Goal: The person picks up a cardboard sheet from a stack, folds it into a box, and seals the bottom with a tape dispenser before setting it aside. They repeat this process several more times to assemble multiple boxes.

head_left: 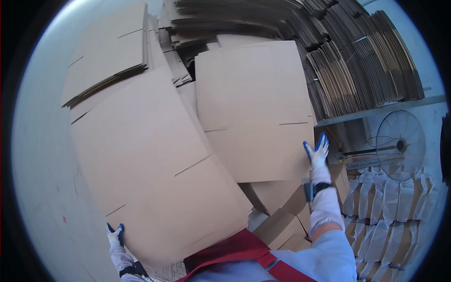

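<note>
A large flat cardboard sheet lies across the left and middle, its near end close to my red apron. At its lower left edge is my left hand, in a white and blue glove, with thumb and fingers apart. A second flat cardboard sheet lies to the right, partly beside the first. My right hand, gloved the same way, is at this sheet's lower right edge with its fingers spread. Whether either hand presses on the cardboard is hard to tell.
More flat cardboard is stacked at the upper left. Bundled folded cardboard sits on a shelf at the upper right. Below it are a round fan and rows of wrapped items. Open cardboard boxes stand near my right arm.
</note>
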### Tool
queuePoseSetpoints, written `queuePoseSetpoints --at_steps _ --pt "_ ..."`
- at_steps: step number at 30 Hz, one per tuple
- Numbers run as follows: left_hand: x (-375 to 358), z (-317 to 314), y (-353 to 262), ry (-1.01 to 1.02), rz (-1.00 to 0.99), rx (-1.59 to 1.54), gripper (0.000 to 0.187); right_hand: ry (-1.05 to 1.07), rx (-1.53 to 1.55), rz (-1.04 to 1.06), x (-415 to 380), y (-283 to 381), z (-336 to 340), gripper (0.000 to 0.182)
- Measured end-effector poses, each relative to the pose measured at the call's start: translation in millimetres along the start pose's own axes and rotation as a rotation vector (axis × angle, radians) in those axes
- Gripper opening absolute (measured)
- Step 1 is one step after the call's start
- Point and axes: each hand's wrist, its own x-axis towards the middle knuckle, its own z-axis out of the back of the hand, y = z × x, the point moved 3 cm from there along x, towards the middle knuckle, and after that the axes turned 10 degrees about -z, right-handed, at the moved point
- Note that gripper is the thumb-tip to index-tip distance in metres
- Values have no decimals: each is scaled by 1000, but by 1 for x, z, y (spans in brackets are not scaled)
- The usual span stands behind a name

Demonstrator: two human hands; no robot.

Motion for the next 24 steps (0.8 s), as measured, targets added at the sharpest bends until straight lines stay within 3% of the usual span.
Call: queuePoseSetpoints --at_steps 3,4,5,7,8,11,12,13,15,16,18,21,22,24 --pt "-1 -18 -17 -38 21 -53 81 451 103 -225 85 -31 -41 106" --pt "-7 -21 -26 -58 42 -60 83 628 409 -278 89 -38 -57 96" --pt "-9 -23 -31 -68 26 -51 83 639 427 -275 89 -36 -56 96" --pt "-3 -28 -34 -52 108 150 83 933 826 -318 77 -14 -42 76" --pt "3 -31 -36 -64 87 152 83 885 771 -309 80 -10 -37 56" --pt "-3 -45 -23 -62 48 47 82 764 832 -154 65 9 -1 50" --pt "-4 -49 -27 -3 129 30 85 676 802 -45 52 30 31 43" --pt "-7 -59 -30 -16 127 19 85 639 839 39 37 52 58 47" --pt "-10 -77 -39 9 134 154 91 610 605 115 21 80 98 60" --pt "-5 -77 -35 21 102 176 94 608 616 134 9 100 122 60" --pt "-1 -78 -36 32 67 249 99 364 227 292 -15 134 166 51" --pt "-11 -101 -52 79 59 298 107 458 213 484 -21 166 199 56" --pt "-12 -107 -53 90 71 300 107 519 128 402 -35 179 210 72" --pt "-12 -120 -54 -70 -75 635 110 539 189 414 -81 191 215 67"
